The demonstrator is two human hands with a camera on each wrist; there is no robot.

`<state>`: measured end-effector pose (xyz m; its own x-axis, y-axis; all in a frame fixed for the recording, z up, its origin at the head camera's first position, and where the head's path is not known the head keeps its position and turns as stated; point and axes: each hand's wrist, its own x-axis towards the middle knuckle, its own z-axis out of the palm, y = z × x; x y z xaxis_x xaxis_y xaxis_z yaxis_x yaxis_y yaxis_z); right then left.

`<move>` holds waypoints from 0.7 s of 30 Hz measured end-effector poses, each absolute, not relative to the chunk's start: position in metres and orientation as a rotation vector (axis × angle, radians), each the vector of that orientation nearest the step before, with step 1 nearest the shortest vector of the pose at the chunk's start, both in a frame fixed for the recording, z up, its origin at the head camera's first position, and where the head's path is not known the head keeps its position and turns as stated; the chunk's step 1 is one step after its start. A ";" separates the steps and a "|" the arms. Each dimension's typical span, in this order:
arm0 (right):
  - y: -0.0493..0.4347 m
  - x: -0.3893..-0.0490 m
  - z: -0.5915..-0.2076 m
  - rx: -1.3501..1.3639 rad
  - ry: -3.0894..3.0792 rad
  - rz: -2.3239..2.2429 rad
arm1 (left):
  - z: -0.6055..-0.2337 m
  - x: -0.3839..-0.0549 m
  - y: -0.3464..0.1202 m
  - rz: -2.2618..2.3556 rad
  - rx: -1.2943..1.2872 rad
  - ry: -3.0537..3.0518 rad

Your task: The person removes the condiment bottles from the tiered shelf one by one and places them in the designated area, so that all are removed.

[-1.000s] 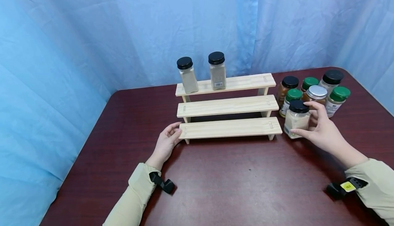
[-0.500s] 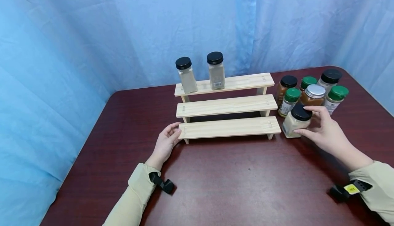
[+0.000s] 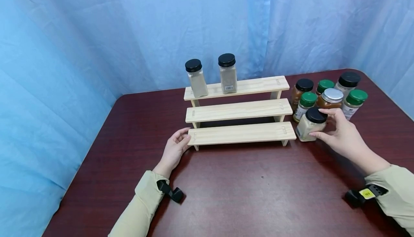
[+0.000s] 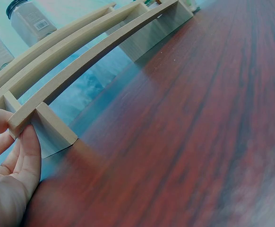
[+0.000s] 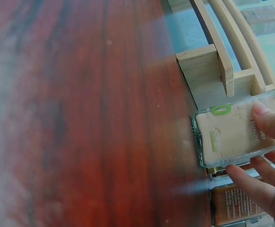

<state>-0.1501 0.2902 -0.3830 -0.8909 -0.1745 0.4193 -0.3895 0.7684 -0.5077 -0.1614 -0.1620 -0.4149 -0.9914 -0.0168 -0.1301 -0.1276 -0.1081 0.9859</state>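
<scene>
The left hand [image 3: 173, 152] pinches the three-tier pale wooden rack [image 3: 240, 133] beyond it, best braced only lightly; the right hand [image 3: 344, 138] grips, just left of its palm, the square black-lidded glass jar of pale powder [image 3: 307, 128], best moved level.

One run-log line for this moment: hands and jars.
left hand: pinches left end of lowest shelf | right hand: holds pale-filled jar | top shelf: two jars | right of rack: six more jars

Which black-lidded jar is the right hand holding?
The squarish transparent jar of pale contents, foremost, in the bare right hand. Of the other four, two stand on the pale wooden rack's top shelf, two behind this jar.
</scene>
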 end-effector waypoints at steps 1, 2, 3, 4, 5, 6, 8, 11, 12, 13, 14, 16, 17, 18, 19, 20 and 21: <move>0.290 -0.150 -0.383 0.431 -2.616 0.862 | -0.415 -0.161 -0.162 2.277 -0.166 2.047; 0.290 -0.150 -0.382 0.428 -2.617 0.864 | -0.415 -0.161 -0.162 2.278 -0.167 2.047; 0.290 -0.150 -0.382 0.424 -2.618 0.865 | -0.415 -0.161 -0.162 2.274 -0.165 2.052; 0.290 -0.150 -0.382 0.418 -2.619 0.864 | -0.415 -0.161 -0.162 2.275 -0.166 2.052; 0.290 -0.151 -0.382 0.411 -2.620 0.867 | -0.415 -0.161 -0.162 2.276 -0.166 2.050; 0.290 -0.151 -0.382 0.409 -2.620 0.871 | -0.415 -0.162 -0.162 2.274 -0.167 2.052; 0.290 -0.151 -0.382 0.401 -2.622 0.879 | -0.415 -0.162 -0.162 2.274 -0.168 2.054; 0.291 -0.151 -0.382 0.391 -2.631 0.911 | -0.415 -0.162 -0.162 2.268 -0.165 2.059; 0.291 -0.151 -0.382 0.387 -2.635 0.924 | -0.415 -0.162 -0.162 2.268 -0.167 2.059; 0.291 -0.151 -0.381 0.378 -2.641 0.937 | -0.415 -0.162 -0.162 2.269 -0.166 2.058; 0.291 -0.151 -0.381 0.379 -2.646 0.958 | -0.415 -0.162 -0.163 2.269 -0.167 2.057; 0.291 -0.151 -0.380 0.374 -2.657 0.987 | -0.415 -0.162 -0.162 2.274 -0.171 2.053; 0.291 -0.151 -0.379 0.370 -2.665 0.996 | -0.415 -0.162 -0.162 2.276 -0.175 2.052; 0.291 -0.151 -0.378 0.372 -2.670 1.010 | -0.415 -0.162 -0.162 2.279 -0.179 2.048; 0.291 -0.151 -0.377 0.375 -2.674 1.023 | -0.415 -0.162 -0.162 2.280 -0.181 2.045; 0.292 -0.151 -0.376 0.378 -2.677 1.036 | -0.414 -0.162 -0.162 2.283 -0.185 2.041; 0.292 -0.152 -0.375 0.377 -2.683 1.045 | -0.414 -0.162 -0.162 2.284 -0.187 2.038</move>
